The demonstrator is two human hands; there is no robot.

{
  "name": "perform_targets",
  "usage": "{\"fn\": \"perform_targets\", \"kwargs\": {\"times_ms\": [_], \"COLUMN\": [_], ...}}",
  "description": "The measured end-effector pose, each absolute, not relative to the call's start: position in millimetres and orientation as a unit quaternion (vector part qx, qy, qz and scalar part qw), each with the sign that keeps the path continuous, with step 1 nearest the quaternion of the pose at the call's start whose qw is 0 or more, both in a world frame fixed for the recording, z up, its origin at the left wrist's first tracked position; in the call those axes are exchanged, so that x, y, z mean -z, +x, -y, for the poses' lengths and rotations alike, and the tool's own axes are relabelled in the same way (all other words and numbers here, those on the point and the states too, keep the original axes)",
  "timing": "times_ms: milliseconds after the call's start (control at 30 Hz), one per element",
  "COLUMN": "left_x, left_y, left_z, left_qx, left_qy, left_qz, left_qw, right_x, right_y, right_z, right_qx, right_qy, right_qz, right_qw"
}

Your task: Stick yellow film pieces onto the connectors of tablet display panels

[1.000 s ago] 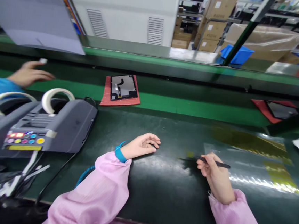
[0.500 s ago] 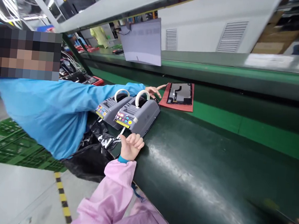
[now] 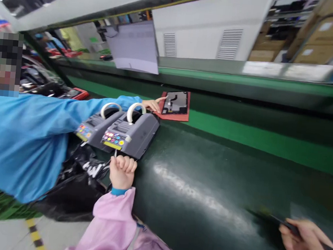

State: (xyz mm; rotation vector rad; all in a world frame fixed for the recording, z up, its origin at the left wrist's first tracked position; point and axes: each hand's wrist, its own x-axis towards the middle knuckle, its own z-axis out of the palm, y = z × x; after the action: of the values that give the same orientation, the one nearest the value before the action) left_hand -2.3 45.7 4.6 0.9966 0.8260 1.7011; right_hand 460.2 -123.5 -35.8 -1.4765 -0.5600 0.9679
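My left hand [image 3: 122,172], in a pink sleeve, is closed in front of the nearer grey tape dispenser [image 3: 138,136]. Its thumb and forefinger pinch the short white tape strip [image 3: 116,152] that sticks out of the dispenser's front. The second tape dispenser [image 3: 94,128] stands just left of it; each carries a white tape roll on top. At the lower right, my right hand [image 3: 309,240] is shut on a slim black pen-like tool [image 3: 293,228]. The tool points left over the dark green bench, its tip blurred by motion.
A co-worker's blue sleeve [image 3: 92,105] reaches behind the dispensers. That person's hand [image 3: 153,104] touches a red mat [image 3: 174,117] bearing a dark tablet-like panel [image 3: 177,102]. A black bag [image 3: 69,198] with tape scraps hangs at the bench [image 3: 198,159] edge. A shelf [image 3: 200,75] runs along the back.
The view has swung right, so the dispensers and co-worker appear further left. My left thumb has closed in against the fingers at the tape. My right hand has come further into view with the black tool.
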Motion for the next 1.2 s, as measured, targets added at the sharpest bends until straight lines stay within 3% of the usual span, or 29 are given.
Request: {"fn": "perform_targets", "kwargs": {"times_ms": [200,300,400,500,600,633,733,1000,1200], "left_x": [6,14,13,10,13,15,20,6,14], "left_y": [37,66,102,137,170,182,216,278,288], "left_z": [-54,-70,-83,-90,-90,-88,-80,-77,-96], "left_qx": [-0.481,-0.279,-0.221,-0.200,-0.186,-0.182,-0.162,-0.113,-0.221], "left_qy": [0.619,0.861,0.933,0.951,0.958,0.961,0.968,0.952,0.849], "left_qz": [-0.300,-0.258,-0.224,-0.230,-0.216,-0.207,-0.187,-0.163,-0.182], "left_qw": [0.543,0.338,0.174,0.057,-0.001,-0.002,0.030,0.236,0.445], "right_x": [0,-7,-21,-32,-34,-33,-29,-20,-31], "right_y": [431,450,488,546,614,636,688,743,717], "right_z": [104,98,95,80,54,45,22,-22,-64], "right_qx": [-0.378,-0.330,-0.244,-0.106,0.092,0.114,0.124,0.128,0.160], "right_qy": [-0.595,-0.581,-0.619,-0.719,-0.850,-0.867,-0.886,-0.912,-0.859], "right_qz": [0.262,0.316,0.389,0.484,0.498,0.484,0.443,0.379,0.481], "right_qw": [0.659,0.673,0.637,0.488,0.146,0.041,-0.051,-0.096,-0.072]}}
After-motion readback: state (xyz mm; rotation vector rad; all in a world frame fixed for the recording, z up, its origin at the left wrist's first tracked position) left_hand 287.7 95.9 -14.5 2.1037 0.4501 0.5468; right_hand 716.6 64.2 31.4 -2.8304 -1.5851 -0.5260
